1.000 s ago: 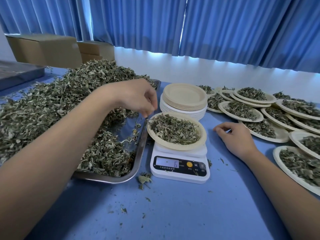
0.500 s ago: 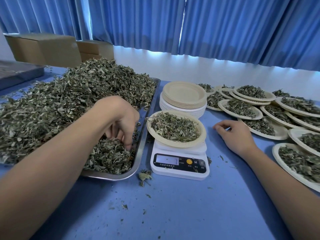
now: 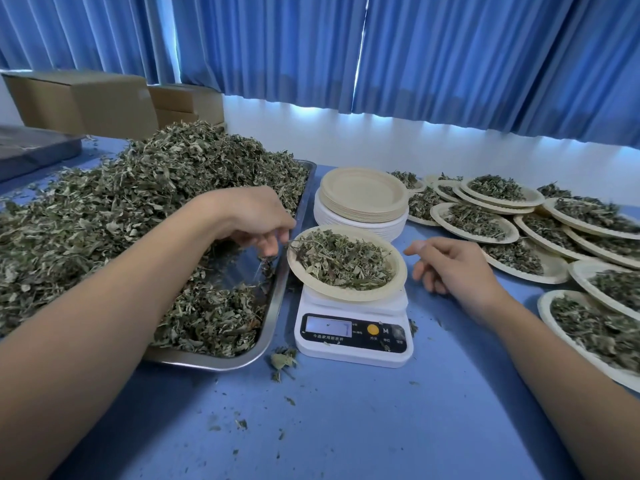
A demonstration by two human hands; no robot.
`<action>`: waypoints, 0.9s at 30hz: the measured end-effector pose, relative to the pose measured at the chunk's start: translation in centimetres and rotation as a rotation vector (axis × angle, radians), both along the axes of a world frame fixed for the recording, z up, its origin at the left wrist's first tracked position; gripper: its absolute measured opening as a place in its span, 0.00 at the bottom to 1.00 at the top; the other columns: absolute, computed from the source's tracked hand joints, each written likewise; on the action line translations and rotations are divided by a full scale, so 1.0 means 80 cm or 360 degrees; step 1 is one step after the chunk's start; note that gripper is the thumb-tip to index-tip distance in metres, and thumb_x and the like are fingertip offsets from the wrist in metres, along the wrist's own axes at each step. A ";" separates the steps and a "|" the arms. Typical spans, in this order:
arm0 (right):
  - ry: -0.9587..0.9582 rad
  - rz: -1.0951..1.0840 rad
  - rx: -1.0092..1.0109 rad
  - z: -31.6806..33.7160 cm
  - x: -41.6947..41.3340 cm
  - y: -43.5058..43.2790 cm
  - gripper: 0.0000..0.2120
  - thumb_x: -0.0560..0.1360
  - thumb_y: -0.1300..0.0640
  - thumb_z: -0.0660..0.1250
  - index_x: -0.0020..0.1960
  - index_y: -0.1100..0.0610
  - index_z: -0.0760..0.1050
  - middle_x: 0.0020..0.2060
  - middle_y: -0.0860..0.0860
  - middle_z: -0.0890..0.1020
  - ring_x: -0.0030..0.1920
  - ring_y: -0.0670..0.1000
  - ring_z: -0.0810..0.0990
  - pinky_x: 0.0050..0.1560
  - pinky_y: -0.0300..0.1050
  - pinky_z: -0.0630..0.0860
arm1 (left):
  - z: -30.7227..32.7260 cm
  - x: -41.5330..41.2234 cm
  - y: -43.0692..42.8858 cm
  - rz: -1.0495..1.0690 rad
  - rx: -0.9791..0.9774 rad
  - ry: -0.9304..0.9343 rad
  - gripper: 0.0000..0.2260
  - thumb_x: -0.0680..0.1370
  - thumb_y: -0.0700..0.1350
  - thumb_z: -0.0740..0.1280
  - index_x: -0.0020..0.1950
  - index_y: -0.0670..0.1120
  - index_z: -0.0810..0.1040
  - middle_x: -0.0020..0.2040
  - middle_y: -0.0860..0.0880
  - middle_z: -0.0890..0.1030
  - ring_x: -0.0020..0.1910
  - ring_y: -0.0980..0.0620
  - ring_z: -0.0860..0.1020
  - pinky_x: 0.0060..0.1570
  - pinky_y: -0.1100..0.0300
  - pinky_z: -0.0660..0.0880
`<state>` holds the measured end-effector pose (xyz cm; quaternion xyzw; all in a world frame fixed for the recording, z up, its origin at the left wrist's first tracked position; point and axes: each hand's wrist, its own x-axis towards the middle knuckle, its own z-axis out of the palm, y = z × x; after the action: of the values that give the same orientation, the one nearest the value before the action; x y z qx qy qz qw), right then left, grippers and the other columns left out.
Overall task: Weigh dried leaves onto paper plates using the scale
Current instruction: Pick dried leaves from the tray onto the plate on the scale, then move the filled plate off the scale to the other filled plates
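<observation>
Desk [image 3: 346,427], blue, scattered with leaf crumbs.
Metal tray [image 3: 207,362], left side of desk, piled high with dried leaves [image 3: 138,209].
Filled plates [image 3: 554,270], overlapping, along the right edge up to the far right corner.
Stack of empty plates [image 3: 363,195], mid-desk, behind the scale.
Scale [image 3: 353,332], white, centre of desk, just beside the tray's right rim; carries one paper plate [image 3: 346,295] of leaves.
Left hand [image 3: 252,216], over the tray's right rim at the plate's left edge, fingers bunched downward; contents cannot be told.
Right hand [image 3: 460,268], just right of the scale, fingers loosely curled, holding nothing.
</observation>
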<state>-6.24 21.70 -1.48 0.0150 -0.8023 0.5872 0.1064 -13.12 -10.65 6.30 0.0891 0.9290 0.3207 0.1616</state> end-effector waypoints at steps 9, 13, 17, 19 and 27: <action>-0.0296 0.0053 -0.0148 0.016 0.002 -0.012 0.05 0.77 0.60 0.73 0.48 0.64 0.83 0.30 0.57 0.79 0.26 0.48 0.74 0.25 0.38 0.69 | -0.012 0.003 0.022 -0.0166 -0.0147 0.0201 0.21 0.73 0.60 0.74 0.31 0.44 0.80 0.26 0.47 0.78 0.26 0.51 0.71 0.35 0.57 0.71; -0.0336 0.0016 -0.0060 0.030 0.004 -0.006 0.05 0.76 0.63 0.74 0.45 0.66 0.84 0.31 0.59 0.78 0.26 0.47 0.72 0.26 0.38 0.70 | -0.002 0.008 0.041 -0.0119 -0.0032 0.0119 0.22 0.74 0.60 0.74 0.31 0.43 0.79 0.26 0.44 0.76 0.27 0.49 0.69 0.33 0.57 0.67; -0.0321 -0.0067 0.0005 0.061 0.001 0.027 0.04 0.76 0.65 0.73 0.43 0.65 0.84 0.27 0.54 0.80 0.25 0.46 0.73 0.28 0.39 0.72 | 0.012 0.007 0.083 -0.0010 0.0448 -0.0058 0.12 0.78 0.49 0.72 0.40 0.42 0.78 0.30 0.44 0.79 0.24 0.51 0.70 0.21 0.64 0.62; -0.0311 -0.0150 0.0060 0.078 -0.001 0.051 0.05 0.76 0.66 0.72 0.42 0.65 0.84 0.26 0.54 0.79 0.23 0.45 0.72 0.24 0.37 0.70 | 0.018 0.007 0.113 0.0026 0.0690 -0.0156 0.08 0.79 0.43 0.71 0.45 0.39 0.78 0.30 0.44 0.79 0.23 0.53 0.71 0.19 0.66 0.61; -0.0306 -0.0643 0.0432 0.113 0.008 0.209 0.04 0.76 0.64 0.73 0.43 0.62 0.85 0.24 0.51 0.80 0.20 0.45 0.71 0.22 0.38 0.71 | 0.007 -0.011 0.301 -0.0013 0.1090 -0.0316 0.05 0.78 0.37 0.70 0.45 0.39 0.74 0.25 0.46 0.73 0.21 0.54 0.72 0.20 0.66 0.65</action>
<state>-5.60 38.41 7.54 -0.1873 -0.8669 0.4397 0.1416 -13.98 13.42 6.89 0.1102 0.7471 0.6199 0.2131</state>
